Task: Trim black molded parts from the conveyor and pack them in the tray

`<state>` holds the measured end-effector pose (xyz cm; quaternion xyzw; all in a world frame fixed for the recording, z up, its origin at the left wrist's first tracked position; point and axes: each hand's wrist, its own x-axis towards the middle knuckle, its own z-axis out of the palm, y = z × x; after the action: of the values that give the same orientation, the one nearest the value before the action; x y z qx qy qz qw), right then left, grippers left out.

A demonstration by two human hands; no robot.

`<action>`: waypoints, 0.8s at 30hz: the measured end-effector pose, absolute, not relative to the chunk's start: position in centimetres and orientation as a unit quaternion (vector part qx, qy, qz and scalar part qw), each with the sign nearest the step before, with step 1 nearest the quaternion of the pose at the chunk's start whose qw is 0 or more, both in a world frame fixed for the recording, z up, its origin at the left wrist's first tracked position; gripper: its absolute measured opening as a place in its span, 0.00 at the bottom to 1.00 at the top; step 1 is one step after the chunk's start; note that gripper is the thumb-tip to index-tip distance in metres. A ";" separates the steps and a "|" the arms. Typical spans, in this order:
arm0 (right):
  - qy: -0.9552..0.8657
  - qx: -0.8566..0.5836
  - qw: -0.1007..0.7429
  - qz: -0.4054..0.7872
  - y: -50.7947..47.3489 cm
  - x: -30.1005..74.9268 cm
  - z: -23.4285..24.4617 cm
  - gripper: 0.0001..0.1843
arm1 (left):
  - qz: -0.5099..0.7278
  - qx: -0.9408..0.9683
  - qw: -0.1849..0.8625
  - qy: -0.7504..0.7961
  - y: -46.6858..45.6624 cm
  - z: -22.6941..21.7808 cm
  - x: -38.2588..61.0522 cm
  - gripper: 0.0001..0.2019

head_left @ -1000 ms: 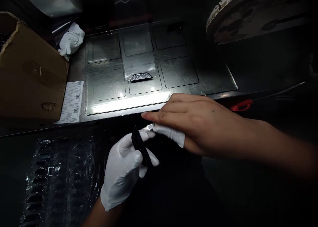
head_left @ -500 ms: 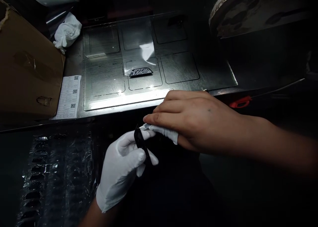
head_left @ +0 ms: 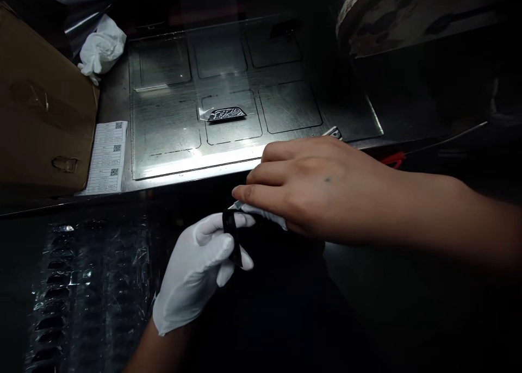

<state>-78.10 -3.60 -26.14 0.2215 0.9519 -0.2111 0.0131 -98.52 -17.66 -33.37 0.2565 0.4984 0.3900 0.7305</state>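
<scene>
The widest thing we see is the steel plate [head_left: 171, 134], scored into rounded squares and lit along its near edge. Left of the plate stands a cardboard box [head_left: 36, 112]. Right of the plate and behind it a round, flaking disc [head_left: 408, 19] leans in the dark. In front of the plate, to the left, lies a clear plastic tray [head_left: 89, 286] with rows of small pockets.

In front of the plate's near edge our two hands meet. The bare right hand [head_left: 314, 188] reaches in from the right, its fingers curled close together, the forefinger pressing a white piece [head_left: 261, 214] against the thumb. Whether that is cloth or a thumb cover we cannot tell. The gloved left hand [head_left: 199, 269] comes up from below, fingers closed, pinching a small black part [head_left: 233, 240] between thumb and fingertips. The part's top end touches the white piece.

Between the plate and the box lies a printed sheet [head_left: 106, 156]. At the plate's far left corner sits a crumpled white rag [head_left: 101, 47]. Near the plate's middle a dark badge [head_left: 226, 113] lies under clear film. Just right of the plate's near right corner shows a red handle [head_left: 391, 158].
</scene>
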 end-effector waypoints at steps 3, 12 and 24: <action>0.950 0.231 0.026 -0.210 -3.8 -77.9 -25.5 0.14 | 0.428 0.248 0.718 0.489 -17.8 -33.6 -98.6 0.23; 0.950 0.229 0.008 -0.210 -5.0 -78.6 -26.7 0.13 | 0.475 0.234 0.685 0.500 -17.2 -32.8 -98.0 0.29; 0.950 0.234 0.024 -0.205 -5.1 -78.8 -27.0 0.16 | 0.480 0.276 0.628 0.546 -17.7 -33.0 -97.9 0.25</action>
<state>-78.81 -5.15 -26.97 0.2336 0.9502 -0.2045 0.0245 -97.94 -17.72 -33.03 0.2759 0.5464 0.4804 0.6282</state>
